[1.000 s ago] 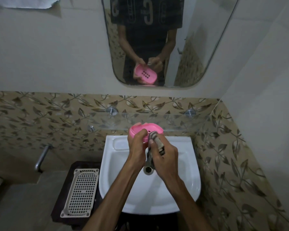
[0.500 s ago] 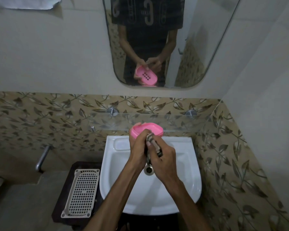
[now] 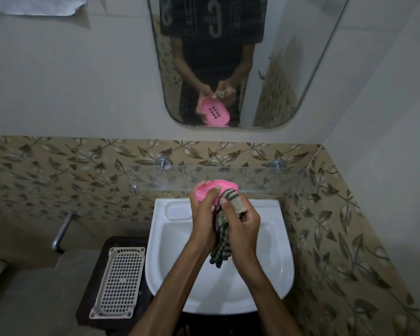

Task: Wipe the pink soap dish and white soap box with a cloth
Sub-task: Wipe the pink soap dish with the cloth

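My left hand (image 3: pixel 204 214) grips the pink soap dish (image 3: pixel 209 189) over the white sink, the dish tipped away from me so that most of it is hidden behind my fingers. My right hand (image 3: pixel 243 226) holds a checked cloth (image 3: pixel 222 241) bunched against the near side of the dish, with the cloth's loose end hanging down between my wrists. The mirror reflection shows the dish's slotted underside. A white perforated soap box (image 3: pixel 118 282) lies on the dark stand left of the sink.
The white sink (image 3: pixel 272 270) sits below a glass shelf (image 3: pixel 252 180) fixed to the leaf-patterned tiles. A mirror (image 3: pixel 277 69) hangs above. A metal tap (image 3: pixel 61 232) sticks out of the wall at the left. The right wall stands close to the sink.
The cloth has come up over the dish's near rim and more of it now hangs loose below my hands, covering the sink drain. The dish has tilted slightly.
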A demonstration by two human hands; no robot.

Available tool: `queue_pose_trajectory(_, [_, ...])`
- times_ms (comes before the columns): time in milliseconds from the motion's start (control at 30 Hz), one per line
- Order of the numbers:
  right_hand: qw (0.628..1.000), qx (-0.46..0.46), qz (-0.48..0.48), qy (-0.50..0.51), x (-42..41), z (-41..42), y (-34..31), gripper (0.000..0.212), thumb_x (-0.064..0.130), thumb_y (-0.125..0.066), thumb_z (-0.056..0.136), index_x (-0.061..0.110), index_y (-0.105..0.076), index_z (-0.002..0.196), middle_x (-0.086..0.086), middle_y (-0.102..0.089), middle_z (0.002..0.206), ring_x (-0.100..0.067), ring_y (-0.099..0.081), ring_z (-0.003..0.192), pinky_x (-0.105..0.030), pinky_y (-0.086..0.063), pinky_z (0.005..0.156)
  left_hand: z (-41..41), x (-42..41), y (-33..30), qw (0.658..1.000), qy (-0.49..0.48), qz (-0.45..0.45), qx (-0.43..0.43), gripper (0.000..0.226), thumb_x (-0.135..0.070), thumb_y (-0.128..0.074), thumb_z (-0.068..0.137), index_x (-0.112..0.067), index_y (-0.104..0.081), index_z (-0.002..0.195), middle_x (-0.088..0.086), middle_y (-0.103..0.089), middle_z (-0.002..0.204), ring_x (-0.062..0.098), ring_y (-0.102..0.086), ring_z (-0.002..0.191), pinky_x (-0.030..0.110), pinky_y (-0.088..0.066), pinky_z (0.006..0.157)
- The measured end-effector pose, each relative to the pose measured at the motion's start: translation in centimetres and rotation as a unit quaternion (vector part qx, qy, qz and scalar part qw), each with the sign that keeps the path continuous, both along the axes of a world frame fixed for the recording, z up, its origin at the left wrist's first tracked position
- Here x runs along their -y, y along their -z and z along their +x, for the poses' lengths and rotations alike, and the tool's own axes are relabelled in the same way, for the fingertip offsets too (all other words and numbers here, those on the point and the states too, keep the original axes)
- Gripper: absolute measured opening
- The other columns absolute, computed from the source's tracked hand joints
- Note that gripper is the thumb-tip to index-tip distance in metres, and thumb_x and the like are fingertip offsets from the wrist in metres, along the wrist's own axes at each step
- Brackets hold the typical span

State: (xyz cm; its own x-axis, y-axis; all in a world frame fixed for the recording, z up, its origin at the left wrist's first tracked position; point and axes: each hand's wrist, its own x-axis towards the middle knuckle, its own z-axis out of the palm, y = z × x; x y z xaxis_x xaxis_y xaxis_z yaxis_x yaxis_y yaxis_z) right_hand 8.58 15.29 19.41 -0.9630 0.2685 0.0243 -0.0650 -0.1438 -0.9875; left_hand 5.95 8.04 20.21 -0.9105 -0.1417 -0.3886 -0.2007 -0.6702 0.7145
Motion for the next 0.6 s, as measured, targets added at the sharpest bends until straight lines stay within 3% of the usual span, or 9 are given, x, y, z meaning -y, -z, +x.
queue_pose_trajectory(67, [0.999, 0.019, -0.036, 0.015, -0.3, -0.1, -0.5, 0.007, 0.019, -0.076, 0.093, 0.026, -0.077, 0.094, -0.001, -0.077, 0.085, -0.013, -0.073, 0.077, -0.025, -0.059, 0.066, 0.2, 0.3, -0.1, 1.000, -0.007, -0.016, -0.012, 0.038, -0.021, -0.065, 0.095, -0.017, -0.055, 0.131, 0.015, -0.070, 0.114, 0.023, -0.074, 0.091, 0.033, -0.060, 0.070])
queue_pose_trajectory(167, [0.993, 0.063, -0.088, 0.040, -1.6, -0.8, -1.3, 0.014, 0.014, -0.083, 0.086, 0.027, -0.078, 0.086, 0.001, -0.077, 0.081, -0.015, -0.073, 0.074, -0.029, -0.061, 0.066, 0.2, 1.5, 0.1, 0.999, -0.004, -0.049, -0.019, 0.026, -0.011, -0.056, 0.096, 0.004, -0.058, 0.117, 0.021, -0.064, 0.113, 0.030, -0.066, 0.107, 0.038, -0.058, 0.087])
queue_pose_trajectory(267, [0.992, 0.094, -0.090, 0.001, -3.0, -1.7, -1.9, 0.016, 0.009, -0.085, 0.083, 0.024, -0.079, 0.080, -0.003, -0.075, 0.078, -0.019, -0.071, 0.074, -0.038, -0.060, 0.070, -0.2, 2.8, -0.3, 1.000, 0.007, -0.023, 0.007, 0.010, 0.000, -0.049, 0.094, -0.004, -0.058, 0.091, 0.019, -0.053, 0.105, 0.032, -0.059, 0.104, 0.041, -0.050, 0.091])
queue_pose_trajectory(400, [0.988, 0.121, -0.061, -0.072, -4.1, -2.0, -1.9, 0.014, 0.011, -0.082, 0.085, 0.005, -0.071, 0.090, -0.012, -0.070, 0.080, -0.026, -0.068, 0.075, -0.041, -0.057, 0.072, -1.3, 3.8, -0.7, 0.998, 0.041, -0.010, 0.043, 0.021, 0.001, -0.046, 0.089, 0.002, -0.057, 0.107, 0.023, -0.063, 0.110, 0.036, -0.064, 0.104, 0.044, -0.053, 0.090])
queue_pose_trajectory(500, [0.989, 0.123, -0.034, -0.077, -4.2, -1.8, -1.5, 0.020, 0.017, -0.083, 0.084, 0.004, -0.070, 0.092, -0.013, -0.070, 0.079, -0.025, -0.068, 0.071, -0.038, -0.057, 0.066, -1.5, 4.2, -0.8, 0.997, 0.063, 0.011, 0.053, 0.033, 0.002, -0.040, 0.082, 0.001, -0.059, 0.109, 0.019, -0.067, 0.102, 0.031, -0.068, 0.090, 0.040, -0.058, 0.081])
queue_pose_trajectory(600, [0.985, 0.136, -0.050, -0.097, -4.5, -1.8, -1.2, 0.025, 0.018, -0.080, 0.078, 0.000, -0.068, 0.091, -0.014, -0.068, 0.074, -0.028, -0.068, 0.066, -0.036, -0.059, 0.061, -1.4, 4.5, -0.6, 0.991, 0.104, 0.054, 0.069, 0.046, 0.000, -0.041, 0.075, -0.002, -0.062, 0.117, 0.019, -0.071, 0.102, 0.036, -0.070, 0.094, 0.050, -0.061, 0.085])
